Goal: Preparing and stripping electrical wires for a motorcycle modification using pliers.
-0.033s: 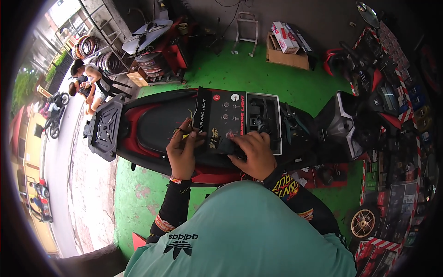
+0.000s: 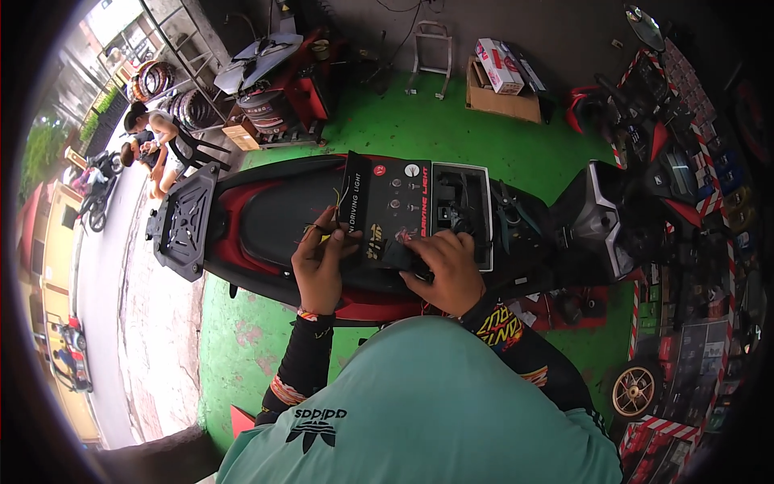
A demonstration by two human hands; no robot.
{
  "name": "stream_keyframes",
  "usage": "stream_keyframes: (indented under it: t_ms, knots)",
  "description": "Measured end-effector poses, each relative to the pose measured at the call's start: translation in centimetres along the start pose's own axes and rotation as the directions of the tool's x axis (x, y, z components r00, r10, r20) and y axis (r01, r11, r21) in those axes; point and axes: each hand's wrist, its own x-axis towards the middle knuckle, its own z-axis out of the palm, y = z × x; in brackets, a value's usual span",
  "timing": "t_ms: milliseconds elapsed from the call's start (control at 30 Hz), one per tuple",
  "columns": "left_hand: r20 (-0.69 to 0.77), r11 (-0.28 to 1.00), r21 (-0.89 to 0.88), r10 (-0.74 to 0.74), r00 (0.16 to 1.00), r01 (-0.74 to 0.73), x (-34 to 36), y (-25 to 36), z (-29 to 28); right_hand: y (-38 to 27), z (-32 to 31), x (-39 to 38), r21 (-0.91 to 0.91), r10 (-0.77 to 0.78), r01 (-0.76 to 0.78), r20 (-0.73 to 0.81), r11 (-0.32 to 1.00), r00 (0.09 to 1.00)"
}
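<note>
Along the street [image 2: 113,323], the upper motorcycle [image 2: 100,190] has shifted slightly toward the view's top.

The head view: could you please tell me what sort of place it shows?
It is most likely a motorcycle repair shop: a red and black scooter stands on the green floor, several tyres are at the upper left, and a wheel with gold-coloured spokes is at the lower right.

the right hand [image 2: 445,273] partly hides the box [image 2: 488,202]; wires [image 2: 325,237] look indistinct.
</note>
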Motion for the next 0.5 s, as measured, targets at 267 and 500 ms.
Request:
stream_keyframes:
  t_ms: [267, 500]
  knots:
    - [0.031, 0.993, -0.116, 0.016, 0.999, -0.012, -0.3, 0.3, 0.7, -0.4, -1.3, -0.8, 0.063, -0.009, 0.009, 0.000, 0.998, 1.000]
    - [0.084, 0.995, -0.075, 0.078, 0.993, -0.072, -0.9, -0.7, 1.1, -0.1, -1.9, -2.0, 0.068, 0.025, -0.021, -0.051, 0.997, 0.998]
